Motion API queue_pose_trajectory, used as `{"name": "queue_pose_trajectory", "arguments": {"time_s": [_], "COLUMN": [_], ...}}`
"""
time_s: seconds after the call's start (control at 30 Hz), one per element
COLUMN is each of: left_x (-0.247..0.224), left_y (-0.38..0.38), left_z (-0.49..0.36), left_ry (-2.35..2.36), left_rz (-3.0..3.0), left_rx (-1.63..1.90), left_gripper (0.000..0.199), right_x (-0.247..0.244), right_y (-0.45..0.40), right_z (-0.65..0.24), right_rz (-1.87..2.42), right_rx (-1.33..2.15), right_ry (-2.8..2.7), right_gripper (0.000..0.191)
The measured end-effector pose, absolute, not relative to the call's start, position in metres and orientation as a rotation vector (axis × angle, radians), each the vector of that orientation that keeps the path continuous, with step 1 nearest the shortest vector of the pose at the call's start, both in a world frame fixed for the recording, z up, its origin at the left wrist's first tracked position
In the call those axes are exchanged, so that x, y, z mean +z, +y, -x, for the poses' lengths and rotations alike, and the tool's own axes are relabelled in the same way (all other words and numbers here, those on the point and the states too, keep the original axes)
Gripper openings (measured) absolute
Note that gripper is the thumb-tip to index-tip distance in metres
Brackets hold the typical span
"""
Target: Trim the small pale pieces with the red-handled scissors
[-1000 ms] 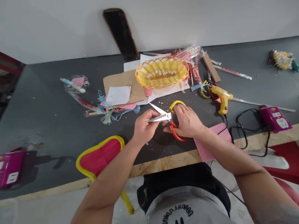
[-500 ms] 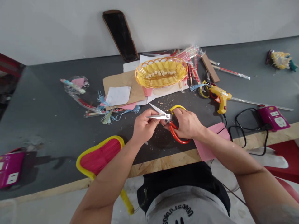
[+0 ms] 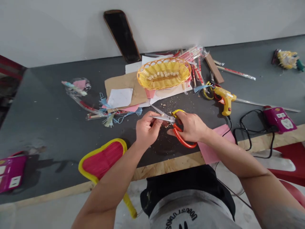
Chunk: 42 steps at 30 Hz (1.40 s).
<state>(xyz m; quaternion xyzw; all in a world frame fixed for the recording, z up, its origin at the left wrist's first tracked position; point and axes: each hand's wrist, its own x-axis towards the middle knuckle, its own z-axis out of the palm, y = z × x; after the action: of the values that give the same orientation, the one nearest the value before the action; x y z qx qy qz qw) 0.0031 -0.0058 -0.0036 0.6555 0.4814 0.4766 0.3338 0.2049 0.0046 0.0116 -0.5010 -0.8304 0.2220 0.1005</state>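
Observation:
My right hand grips the scissors, which have one yellow and one red handle loop. Their blades are parted and point left, toward my left hand. The fingers of my left hand are pinched beside the blades, on a small pale piece that shows between the blades; its shape is hard to make out. Light crumbs lie on the dark table around the scissors. Behind them stands a yellow woven basket with a row of small pale pieces inside.
A yellow glue gun and a purple power socket with black cable lie to the right. A red fan with yellow edging sits by my left forearm. Papers, tassels and wrapped sticks surround the basket; a phone leans on the wall.
The scissor blades have shifted slightly left, and a small pale piece now shows between them. The red handle loop has swung a little to the right.

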Motion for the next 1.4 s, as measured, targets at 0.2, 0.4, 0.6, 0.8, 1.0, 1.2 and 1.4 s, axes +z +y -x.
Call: {"name": "queue_pose_trajectory", "arguments": {"time_s": [0.2, 0.4, 0.6, 0.8, 1.0, 1.2, 1.4], "left_x": [-0.007, -0.009, -0.007, 0.002, 0.003, 0.003, 0.003], "left_y": [-0.006, -0.007, -0.004, -0.002, -0.004, -0.006, -0.008], "left_z": [-0.003, -0.003, 0.000, -0.001, -0.003, -0.005, -0.005], "left_ry": [1.205, 1.176, 1.200, 1.206, 1.206, 1.218, 1.277], "left_rz": [-1.598, -1.530, -1.583, -1.637, -1.570, -1.657, -1.806], "left_rx": [1.178, 1.121, 1.083, 1.058, 1.092, 1.135, 1.171], "left_gripper": [0.023, 0.021, 0.014, 0.014, 0.023, 0.026, 0.023], "right_x": [-0.003, -0.003, -0.002, -0.002, 0.001, 0.007, 0.017], "right_y": [0.010, 0.010, 0.010, 0.007, 0.002, 0.004, 0.005], "right_z": [-0.201, -0.202, -0.204, -0.205, -0.202, -0.205, -0.210], "right_rz": [1.426, 1.431, 1.412, 1.399, 1.484, 1.464, 1.433], "right_rx": [0.421, 0.392, 0.378, 0.406, 0.467, 0.549, 0.649], "right_ry": [-2.424, -2.448, -2.464, -2.467, -2.445, -2.476, -2.499], "right_gripper": [0.057, 0.060, 0.059, 0.053, 0.051, 0.049, 0.047]}}
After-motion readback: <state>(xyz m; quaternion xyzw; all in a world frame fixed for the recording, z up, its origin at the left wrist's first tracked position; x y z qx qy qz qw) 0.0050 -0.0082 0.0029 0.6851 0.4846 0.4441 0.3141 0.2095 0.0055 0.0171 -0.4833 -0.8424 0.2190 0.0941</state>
